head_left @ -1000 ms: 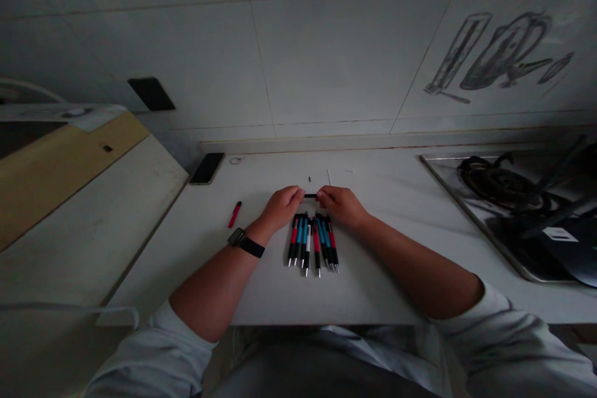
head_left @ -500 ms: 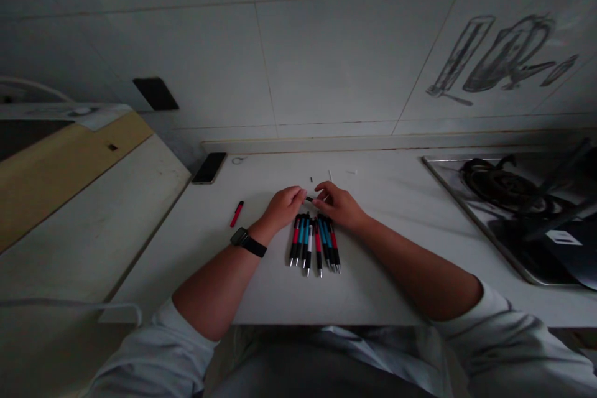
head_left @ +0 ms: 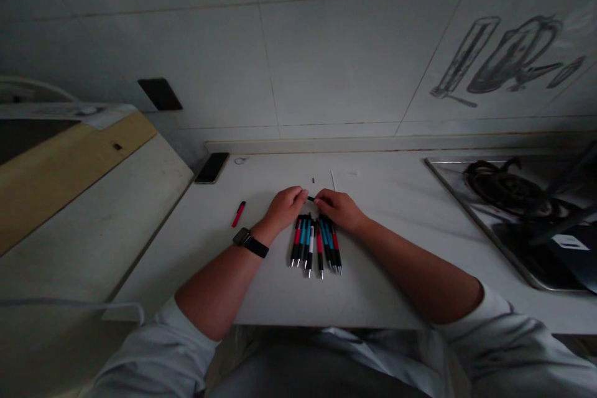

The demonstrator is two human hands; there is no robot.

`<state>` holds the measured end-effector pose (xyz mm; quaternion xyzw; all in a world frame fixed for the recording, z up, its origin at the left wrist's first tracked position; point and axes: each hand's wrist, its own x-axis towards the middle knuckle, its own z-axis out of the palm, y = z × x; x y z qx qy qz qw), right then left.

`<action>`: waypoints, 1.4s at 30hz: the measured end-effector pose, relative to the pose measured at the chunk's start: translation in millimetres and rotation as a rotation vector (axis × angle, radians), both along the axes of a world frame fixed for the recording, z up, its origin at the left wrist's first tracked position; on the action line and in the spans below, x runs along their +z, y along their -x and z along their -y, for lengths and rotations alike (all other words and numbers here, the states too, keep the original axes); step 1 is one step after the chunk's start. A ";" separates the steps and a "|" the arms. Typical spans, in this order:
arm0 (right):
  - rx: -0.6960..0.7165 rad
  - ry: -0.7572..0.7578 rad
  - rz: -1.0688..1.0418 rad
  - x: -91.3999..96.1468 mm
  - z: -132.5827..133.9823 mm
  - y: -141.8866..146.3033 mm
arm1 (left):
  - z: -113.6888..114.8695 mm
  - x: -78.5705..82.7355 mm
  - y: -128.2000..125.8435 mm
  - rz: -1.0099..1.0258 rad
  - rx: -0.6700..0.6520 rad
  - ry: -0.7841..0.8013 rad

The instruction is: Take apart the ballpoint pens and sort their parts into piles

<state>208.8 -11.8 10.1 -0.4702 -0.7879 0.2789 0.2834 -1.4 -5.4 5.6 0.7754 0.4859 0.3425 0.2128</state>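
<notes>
My left hand (head_left: 286, 206) and my right hand (head_left: 338, 208) meet above a row of pens, fingertips pinched together on a small dark pen part (head_left: 311, 199) between them. Several pens (head_left: 316, 244) with red, blue and white barrels lie side by side on the white counter (head_left: 382, 286), just under and in front of both hands. A black watch (head_left: 249, 242) sits on my left wrist. A loose red pen piece (head_left: 238, 214) lies to the left of my left hand.
Small pen parts (head_left: 332, 179) lie behind the hands. A dark phone (head_left: 211, 168) rests near the wall at the counter's back left. A gas hob (head_left: 517, 199) fills the right side. A wooden board (head_left: 60, 168) covers the lower surface at left.
The right hand's fingers lifted off briefly, then closed back onto the small dark part. The view shifted slightly; the pens stayed put.
</notes>
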 end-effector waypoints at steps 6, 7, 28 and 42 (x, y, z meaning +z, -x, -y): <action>-0.104 -0.158 -0.100 0.1 1.7 1.4 | -0.8 0.6 -1.4 0.075 0.017 0.077; -0.106 -0.183 -0.102 -0.1 2.0 1.5 | -1.0 0.4 -1.6 0.111 0.018 0.100; -0.089 -0.165 -0.100 -6.4 -3.0 -7.4 | -29.7 58.1 94.8 -0.320 0.406 -0.189; 0.003 -0.121 -0.033 -8.4 -3.7 -8.1 | -94.2 22.7 142.2 -0.729 0.311 0.026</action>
